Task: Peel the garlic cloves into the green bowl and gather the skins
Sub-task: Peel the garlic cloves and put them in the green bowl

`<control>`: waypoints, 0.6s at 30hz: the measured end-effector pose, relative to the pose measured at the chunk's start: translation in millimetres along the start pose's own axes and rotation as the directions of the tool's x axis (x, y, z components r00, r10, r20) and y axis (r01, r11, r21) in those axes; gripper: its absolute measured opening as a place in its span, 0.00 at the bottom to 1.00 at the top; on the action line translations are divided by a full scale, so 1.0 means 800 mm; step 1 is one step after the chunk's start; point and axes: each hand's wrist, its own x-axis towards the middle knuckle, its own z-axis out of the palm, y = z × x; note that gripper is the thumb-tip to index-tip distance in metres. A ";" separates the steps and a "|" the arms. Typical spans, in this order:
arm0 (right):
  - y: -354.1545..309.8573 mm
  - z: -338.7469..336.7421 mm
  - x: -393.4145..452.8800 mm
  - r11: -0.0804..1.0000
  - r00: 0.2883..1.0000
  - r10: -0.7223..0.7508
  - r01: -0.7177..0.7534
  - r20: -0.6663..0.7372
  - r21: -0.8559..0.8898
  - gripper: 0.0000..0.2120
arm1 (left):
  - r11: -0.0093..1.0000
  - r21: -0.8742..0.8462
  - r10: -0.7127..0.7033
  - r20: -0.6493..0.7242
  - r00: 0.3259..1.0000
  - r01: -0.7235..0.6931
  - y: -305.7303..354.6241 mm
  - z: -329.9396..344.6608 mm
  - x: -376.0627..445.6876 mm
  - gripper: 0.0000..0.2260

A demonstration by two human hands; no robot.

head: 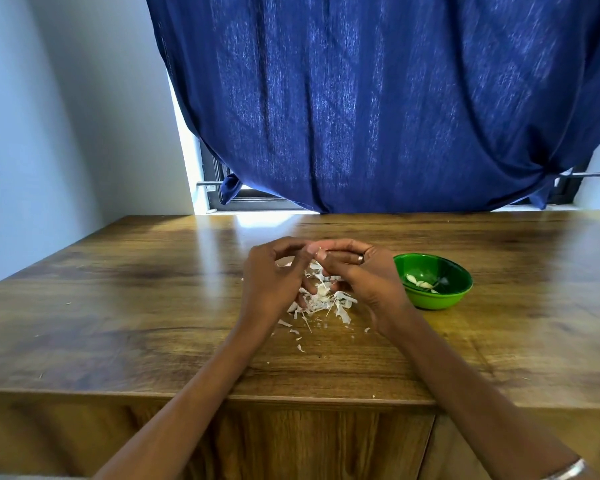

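1. Wooden table [118,306] under a blue curtain [378,98] is the work surface.
2. Both hands meet above its middle: left hand [274,275] and right hand [364,278] have fingers curled inward, fingertips pinching one small garlic clove [317,252] between them, mostly hidden.
3. Directly beneath lies a loose pile of skins [323,303], with stray flakes nearer the table's front edge.
4. Just right of the right hand sits the green bowl [433,299], holding a few peeled cloves [420,283].
5. I judge the clove small, firm and slippery once bare, so grip its ends; the skins look papery, light and easily scattered.
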 end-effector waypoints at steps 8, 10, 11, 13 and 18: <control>0.004 0.000 0.001 0.994 0.998 -0.065 0.064 -0.017 -0.084 0.05 | 0.984 -0.167 -0.080 -0.133 0.988 0.057 -0.001 -0.004 0.004 0.07; 0.008 -0.002 0.003 0.977 0.992 -0.122 0.114 -0.034 -0.180 0.05 | 0.975 -0.207 -0.107 -0.140 0.984 0.077 0.001 -0.005 0.004 0.07; 0.010 -0.002 0.003 0.957 0.986 -0.162 0.149 -0.033 -0.250 0.04 | 0.974 -0.211 -0.111 -0.135 0.985 0.081 0.002 -0.005 0.004 0.06; 0.012 -0.002 0.003 0.914 0.972 -0.234 0.217 -0.007 -0.343 0.05 | 0.975 -0.211 -0.100 -0.119 0.988 0.073 0.002 -0.005 0.004 0.03; 0.019 -0.002 0.006 0.837 0.953 -0.297 0.289 0.057 -0.465 0.12 | 0.985 -0.165 -0.067 -0.096 0.993 0.050 0.005 -0.005 0.002 0.07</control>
